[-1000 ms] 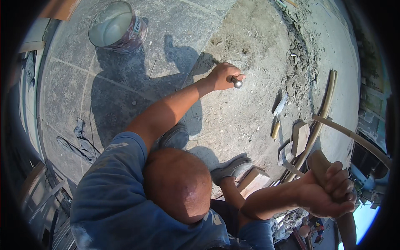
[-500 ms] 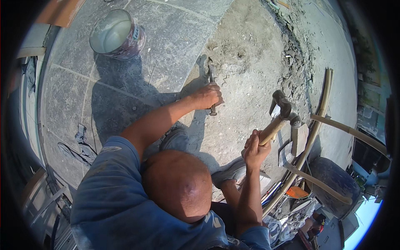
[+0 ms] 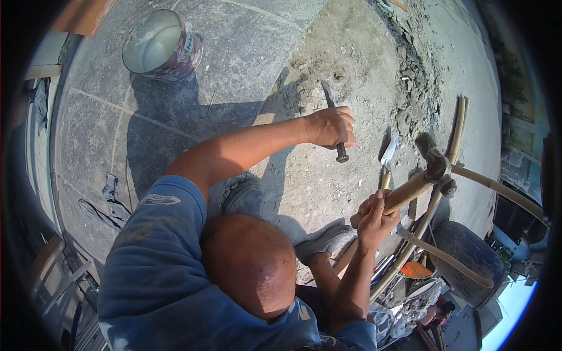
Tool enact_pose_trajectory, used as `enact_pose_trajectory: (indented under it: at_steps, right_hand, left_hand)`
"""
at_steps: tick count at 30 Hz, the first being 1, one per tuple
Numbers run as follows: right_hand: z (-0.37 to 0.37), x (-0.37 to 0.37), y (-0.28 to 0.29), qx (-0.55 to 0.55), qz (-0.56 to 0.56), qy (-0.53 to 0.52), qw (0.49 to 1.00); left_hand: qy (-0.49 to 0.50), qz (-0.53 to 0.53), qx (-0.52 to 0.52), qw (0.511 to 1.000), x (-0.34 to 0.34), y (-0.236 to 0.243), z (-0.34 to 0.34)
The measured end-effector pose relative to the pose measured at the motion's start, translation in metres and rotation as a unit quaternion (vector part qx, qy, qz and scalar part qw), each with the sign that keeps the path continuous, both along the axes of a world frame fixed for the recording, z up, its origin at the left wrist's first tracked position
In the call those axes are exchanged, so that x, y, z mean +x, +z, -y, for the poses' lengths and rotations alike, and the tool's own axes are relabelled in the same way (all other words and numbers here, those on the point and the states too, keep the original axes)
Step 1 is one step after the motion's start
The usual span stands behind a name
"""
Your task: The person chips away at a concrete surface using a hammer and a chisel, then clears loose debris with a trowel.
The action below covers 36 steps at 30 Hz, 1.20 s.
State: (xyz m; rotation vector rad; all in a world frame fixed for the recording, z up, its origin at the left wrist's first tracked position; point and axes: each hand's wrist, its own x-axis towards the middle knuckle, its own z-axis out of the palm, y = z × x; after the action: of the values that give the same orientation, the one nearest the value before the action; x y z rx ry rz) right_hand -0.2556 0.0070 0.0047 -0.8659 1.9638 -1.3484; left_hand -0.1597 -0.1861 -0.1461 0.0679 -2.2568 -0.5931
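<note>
My left hand [image 3: 331, 126] is closed round a metal cold chisel [image 3: 341, 151]. Its struck end sticks out below the fist, and its far blade end slants to the rough, dusty concrete [image 3: 357, 70]. To the right, my right hand [image 3: 373, 221] grips the wooden handle of a hammer [image 3: 408, 192]. The hammer's heavy metal head is raised, well apart from the chisel. Between the hammer and the broken ground lies a trowel [image 3: 390, 148] with a pale blade.
Grey tiles [image 3: 234, 76] border the bare concrete on the left, with a pail [image 3: 175, 61] standing on them. A band of rubble [image 3: 413, 88] runs along the far right. Long wooden poles [image 3: 459, 128] and a dark drum [image 3: 468, 257] stand at the right.
My left hand has moved right with the chisel, which now tilts differently. My right hand has shifted right, with the hammer swung further from the chisel, uncovering the trowel.
</note>
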Motion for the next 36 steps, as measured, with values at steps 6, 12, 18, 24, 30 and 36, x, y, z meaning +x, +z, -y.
enact_pose_trajectory:
  at_steps: [6, 12, 18, 24, 30, 36]
  right_hand:
    - [0.024, 0.003, 0.045, -0.096, 0.002, 0.004, 0.995]
    - [0.054, 0.001, 0.112, -0.271, -0.145, -0.045, 0.951]
    - [0.042, 0.038, 0.064, -0.417, -0.041, 0.014, 0.908]
    - [-0.014, 0.043, -0.099, 0.151, -0.064, 0.064, 0.984]
    - [0.060, 0.017, 0.101, -0.267, -0.088, -0.034, 0.959]
    - [0.043, 0.054, 0.006, -0.398, -0.038, -0.007, 0.917]
  left_hand:
    - [0.027, 0.128, 0.109, 0.985, 0.035, -0.037, 0.008]
    - [0.095, 0.037, 0.267, 0.958, 0.033, -0.038, 0.007]
    - [0.151, 0.034, 0.273, 0.950, 0.028, -0.038, 0.013]
    - [0.156, 0.011, 0.283, 0.946, 0.021, -0.045, 0.021]
    - [0.155, 0.046, 0.281, 0.946, 0.025, -0.040, 0.021]
    - [0.149, 0.016, 0.300, 0.942, 0.019, -0.034, 0.021]
